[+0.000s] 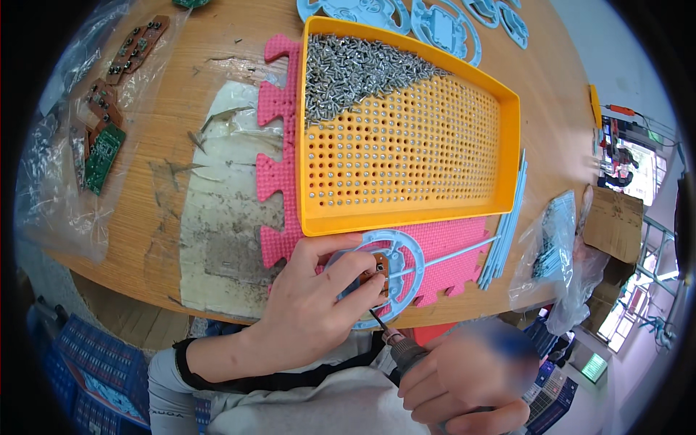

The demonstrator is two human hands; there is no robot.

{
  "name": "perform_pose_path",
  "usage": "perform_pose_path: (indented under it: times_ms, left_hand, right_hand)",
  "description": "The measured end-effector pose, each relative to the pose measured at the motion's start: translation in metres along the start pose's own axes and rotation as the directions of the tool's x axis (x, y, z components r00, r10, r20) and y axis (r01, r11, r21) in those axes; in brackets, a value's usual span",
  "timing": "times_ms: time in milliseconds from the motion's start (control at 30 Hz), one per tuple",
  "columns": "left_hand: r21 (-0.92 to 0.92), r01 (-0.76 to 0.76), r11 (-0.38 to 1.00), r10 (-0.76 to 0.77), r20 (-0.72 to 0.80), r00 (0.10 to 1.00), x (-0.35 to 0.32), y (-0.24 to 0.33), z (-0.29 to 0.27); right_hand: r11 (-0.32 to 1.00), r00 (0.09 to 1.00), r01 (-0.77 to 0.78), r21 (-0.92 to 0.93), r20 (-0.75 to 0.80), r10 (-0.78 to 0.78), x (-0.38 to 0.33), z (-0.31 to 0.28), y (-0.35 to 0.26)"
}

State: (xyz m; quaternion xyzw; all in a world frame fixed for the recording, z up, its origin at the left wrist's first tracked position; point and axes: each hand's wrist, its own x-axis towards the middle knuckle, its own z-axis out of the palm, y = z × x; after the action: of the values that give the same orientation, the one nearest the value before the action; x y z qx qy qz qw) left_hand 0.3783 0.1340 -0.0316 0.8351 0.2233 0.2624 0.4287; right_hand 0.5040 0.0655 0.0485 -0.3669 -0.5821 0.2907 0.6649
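Observation:
My left hand (pixel 308 304) grips a light-blue round plastic shell (pixel 416 272) at its left side, fingertips bent over a small brown circuit board (pixel 380 262) inside it. A thin light-blue rod (pixel 460 252) runs from the shell toward the right. In my right hand (pixel 435 391) is an electric screwdriver (pixel 406 351), fingers wrapped round its dark body. Its bit points up and left to the lower edge of the shell, close to my left fingertips; whether the tip touches a screw is hidden. Part of the right hand is blurred.
Just beyond stands a yellow tray (pixel 511 167) of silver screws, many seated in its holes, on a pink foam mat (pixel 279 174). Light-blue rods (pixel 507 232) lie right of it. More blue shells (pixel 442 32) sit at the back; circuit boards (pixel 105 156) on plastic lie left.

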Motion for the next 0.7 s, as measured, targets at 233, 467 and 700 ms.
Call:
perform_pose_path:
  times_ms: [233, 467, 700]
  left_hand:
    - [0.024, 0.012, 1.000, -0.012, 0.002, 1.000, -0.003, -0.001, -0.002]
    - [0.036, -0.026, 0.999, 0.025, 0.022, 0.999, 0.001, 0.000, -0.001]
    - [-0.013, -0.030, 0.999, 0.030, 0.022, 0.999, 0.003, -0.003, -0.003]
  right_hand:
    - [0.996, 0.994, -0.085, 0.023, 0.065, 0.084, 0.001, 0.000, 0.001]
    - [0.961, 0.953, -0.105, 0.257, 0.303, 0.023, 0.021, -0.025, 0.015]
    - [0.996, 0.997, 0.065, -0.059, 0.037, -0.063, 0.036, -0.050, -0.008]
